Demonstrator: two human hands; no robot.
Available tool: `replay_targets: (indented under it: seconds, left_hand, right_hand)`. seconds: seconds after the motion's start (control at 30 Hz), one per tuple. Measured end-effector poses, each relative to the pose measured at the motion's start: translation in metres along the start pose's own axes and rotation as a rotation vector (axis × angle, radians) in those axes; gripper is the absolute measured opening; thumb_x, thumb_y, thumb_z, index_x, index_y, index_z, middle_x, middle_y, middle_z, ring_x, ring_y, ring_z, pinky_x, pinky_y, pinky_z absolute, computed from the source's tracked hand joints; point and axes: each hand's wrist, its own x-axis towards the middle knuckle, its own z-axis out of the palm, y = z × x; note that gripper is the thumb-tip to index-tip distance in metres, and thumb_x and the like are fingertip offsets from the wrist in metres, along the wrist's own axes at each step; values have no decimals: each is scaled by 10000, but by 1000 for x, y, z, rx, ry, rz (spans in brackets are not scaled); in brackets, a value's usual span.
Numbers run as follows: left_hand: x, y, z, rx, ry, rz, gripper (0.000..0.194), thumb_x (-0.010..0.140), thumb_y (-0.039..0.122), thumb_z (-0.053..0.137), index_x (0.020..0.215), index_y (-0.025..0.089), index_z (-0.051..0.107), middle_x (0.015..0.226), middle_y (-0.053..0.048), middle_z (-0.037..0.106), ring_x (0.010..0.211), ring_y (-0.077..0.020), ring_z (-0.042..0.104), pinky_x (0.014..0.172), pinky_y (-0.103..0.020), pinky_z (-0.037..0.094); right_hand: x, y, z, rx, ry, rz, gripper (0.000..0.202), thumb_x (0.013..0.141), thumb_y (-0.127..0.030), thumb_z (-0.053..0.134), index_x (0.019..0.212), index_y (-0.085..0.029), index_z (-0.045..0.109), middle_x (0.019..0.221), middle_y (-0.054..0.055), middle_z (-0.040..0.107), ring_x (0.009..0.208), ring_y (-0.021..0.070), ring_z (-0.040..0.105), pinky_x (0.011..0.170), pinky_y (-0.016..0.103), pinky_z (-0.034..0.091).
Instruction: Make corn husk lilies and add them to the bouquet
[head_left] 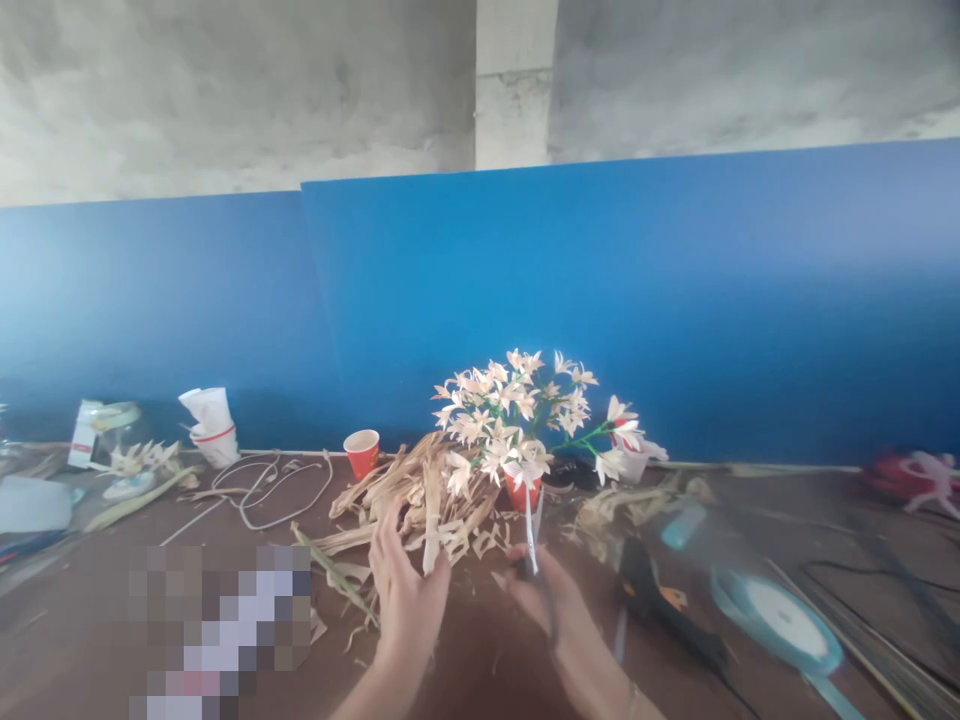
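Note:
My left hand (405,595) is curled, thumb and fingers around the lower end of a pale dried husk strip (431,505) that stands upright. My right hand (559,600) grips a pair of scissors (532,535), the silver blades pointing up and away from me. Just past the hands lies a heap of tan dried husks (405,490), with short cut pieces (480,540) at its near side. Behind the scissors, a bunch of cream flowers (499,405) on green stems stands in a red paper cup (523,492).
To the right lie a black glue gun (667,610) and a roll of light blue ribbon (787,625). Another red cup (362,456), a white cable (255,500) and a white cup (216,440) are at the left. A blue partition (600,280) borders the brown table (465,670).

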Motion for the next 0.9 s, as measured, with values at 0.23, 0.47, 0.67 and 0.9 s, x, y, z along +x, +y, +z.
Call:
replay_targets:
  seconds: [0.23, 0.47, 0.67, 0.9]
  left_hand:
    - [-3, 14, -6, 141, -356, 333, 150, 717, 181, 585, 762, 285, 684, 858, -67, 648, 918, -276, 525, 912, -409, 281]
    - [-11, 13, 3, -51, -618, 146, 166, 621, 123, 642, 547, 267, 681, 606, -60, 633, 724, -253, 541, 860, -385, 325]
    - [-12, 16, 5, -134, -638, -72, 115, 539, 133, 688, 489, 231, 659, 592, -44, 615, 657, -219, 541, 684, -306, 409]
    - [-15, 16, 8, -48, -657, -150, 109, 610, 165, 621, 503, 186, 627, 563, -17, 576, 601, -168, 517, 601, -256, 382]
  right_hand:
    - [6, 14, -3, -139, -10, -111, 391, 591, -466, 701, 839, -189, 577, 636, -8, 560, 533, 116, 492, 473, 211, 391]
    - [7, 16, -8, -470, -23, -215, 269, 717, -450, 581, 803, -196, 601, 617, -7, 556, 549, 124, 483, 504, 204, 415]
    - [7, 14, -5, -330, -19, -145, 366, 678, -533, 598, 812, -194, 579, 640, 1, 569, 588, 140, 543, 532, 215, 445]
    - [7, 17, -3, -270, -39, -135, 438, 649, -583, 604, 834, -189, 561, 652, 1, 574, 584, 137, 549, 533, 230, 433]
